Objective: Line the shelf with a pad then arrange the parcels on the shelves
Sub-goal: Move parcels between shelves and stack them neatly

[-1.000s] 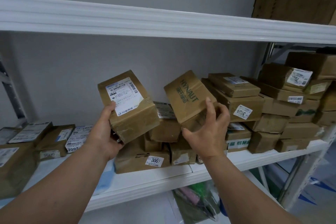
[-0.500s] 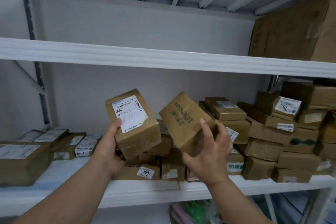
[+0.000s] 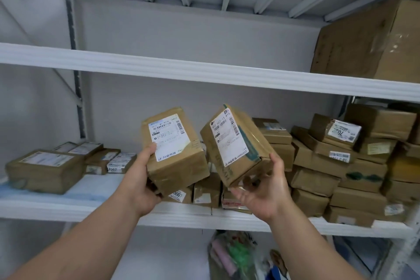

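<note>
Two brown taped parcels were held up in front of the middle shelf [image 3: 204, 217], clear of its board, side by side with a narrow gap between them. The left parcel [image 3: 175, 152] tilted slightly, its white shipping label facing the camera, and the left hand [image 3: 142, 185] gripped it from below and along its left edge, thumb pressed on the label's corner. The right parcel [image 3: 236, 143] leaned further to the left, label up, and rested in the right hand [image 3: 264, 191], whose palm cupped its lower end with fingers curled loosely around it. Behind them smaller parcels stood on the shelf, one bearing a sticker reading 300. To the right rose a stack of parcels [image 3: 354, 166], several layers high. To the left a flat parcel [image 3: 45, 169] lay on a pale blue pad [image 3: 86, 191] that covered that part of the shelf. On the upper shelf [image 3: 204, 73], at the right, sat a large cardboard box [image 3: 368, 38].
</note>
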`<action>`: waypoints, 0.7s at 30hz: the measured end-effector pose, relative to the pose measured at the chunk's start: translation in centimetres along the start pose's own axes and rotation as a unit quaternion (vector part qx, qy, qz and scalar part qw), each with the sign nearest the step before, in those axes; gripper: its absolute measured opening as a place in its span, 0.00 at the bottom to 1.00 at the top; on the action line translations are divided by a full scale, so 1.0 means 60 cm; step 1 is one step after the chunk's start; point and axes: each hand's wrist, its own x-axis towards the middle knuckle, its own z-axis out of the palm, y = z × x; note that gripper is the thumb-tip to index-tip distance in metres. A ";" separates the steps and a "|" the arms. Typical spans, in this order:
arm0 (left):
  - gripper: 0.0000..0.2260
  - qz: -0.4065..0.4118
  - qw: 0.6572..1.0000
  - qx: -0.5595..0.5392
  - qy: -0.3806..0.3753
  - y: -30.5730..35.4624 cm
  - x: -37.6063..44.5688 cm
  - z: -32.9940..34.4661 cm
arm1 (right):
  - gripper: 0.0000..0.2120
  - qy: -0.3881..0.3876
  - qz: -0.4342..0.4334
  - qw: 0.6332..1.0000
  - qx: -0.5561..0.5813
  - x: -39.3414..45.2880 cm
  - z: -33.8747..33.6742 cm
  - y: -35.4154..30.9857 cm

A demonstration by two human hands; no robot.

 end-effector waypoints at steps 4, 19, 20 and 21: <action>0.16 -0.002 1.000 0.006 -0.019 0.002 -0.025 0.003 | 0.36 -0.017 0.028 0.999 0.015 -0.017 -0.008 0.009; 0.22 -0.086 0.984 -0.097 -0.124 0.028 -0.102 -0.064 | 0.39 -0.109 0.024 0.993 0.026 -0.105 0.017 0.077; 0.23 -0.092 0.982 -0.103 -0.130 0.028 -0.106 -0.068 | 0.39 -0.109 0.017 0.993 0.031 -0.112 0.017 0.079; 0.23 -0.096 0.980 -0.108 -0.139 0.029 -0.113 -0.071 | 0.38 -0.109 0.011 0.993 0.037 -0.120 0.018 0.082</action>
